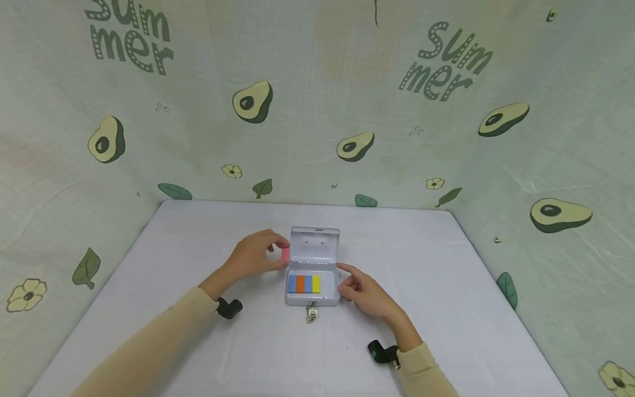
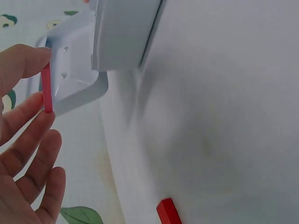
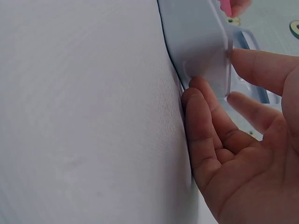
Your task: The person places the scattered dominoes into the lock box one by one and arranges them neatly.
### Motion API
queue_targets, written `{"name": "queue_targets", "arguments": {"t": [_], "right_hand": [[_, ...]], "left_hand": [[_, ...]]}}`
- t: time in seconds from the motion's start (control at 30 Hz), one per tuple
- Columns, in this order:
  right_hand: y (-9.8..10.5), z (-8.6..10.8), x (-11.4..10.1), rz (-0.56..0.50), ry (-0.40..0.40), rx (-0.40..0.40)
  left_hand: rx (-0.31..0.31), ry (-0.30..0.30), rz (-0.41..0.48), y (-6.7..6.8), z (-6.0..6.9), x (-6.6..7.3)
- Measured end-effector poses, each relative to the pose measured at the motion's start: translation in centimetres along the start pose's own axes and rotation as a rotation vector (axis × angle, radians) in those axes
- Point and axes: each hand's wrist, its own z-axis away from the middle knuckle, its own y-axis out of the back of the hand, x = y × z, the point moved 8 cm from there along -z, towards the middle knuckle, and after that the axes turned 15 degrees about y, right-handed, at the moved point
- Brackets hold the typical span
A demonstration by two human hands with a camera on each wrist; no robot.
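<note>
A pale metal box (image 1: pixel 327 302) stands on the table with its hinged lid (image 1: pixel 315 243) raised. Inside, on the left, several flat coloured blocks (image 1: pixel 304 284) lie side by side: blue, orange and yellow. My left hand (image 1: pixel 255 255) pinches a pinkish-red block (image 2: pixel 47 88) between thumb and fingertips, at the left of the lid. Against the box's right wall rests my right hand (image 1: pixel 366 293); its thumb touches the rim and other fingertips the outer side (image 3: pixel 201 65), one finger reaching toward the back corner.
A metal clasp (image 1: pixel 311 312) hangs at the box's front. Another red block (image 2: pixel 169 212) lies on the white tabletop (image 1: pixel 278 353) in the left wrist view. A cloth printed with avocados (image 1: pixel 253 102) surrounds the table at the back and sides.
</note>
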Motion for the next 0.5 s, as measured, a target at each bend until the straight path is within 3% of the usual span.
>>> {"name": "queue_targets", "arguments": {"t": [0.37, 0.5], "right_hand": [[0.0, 0.0, -0.2, 0.006, 0.001, 0.004], [0.0, 0.0, -0.1, 0.006, 0.0, 0.0]], "left_hand": [[-0.077, -0.026, -0.002, -3.2, 0.6, 2.9], [-0.077, -0.035, -0.012, -3.9, 0.7, 3.7]]}}
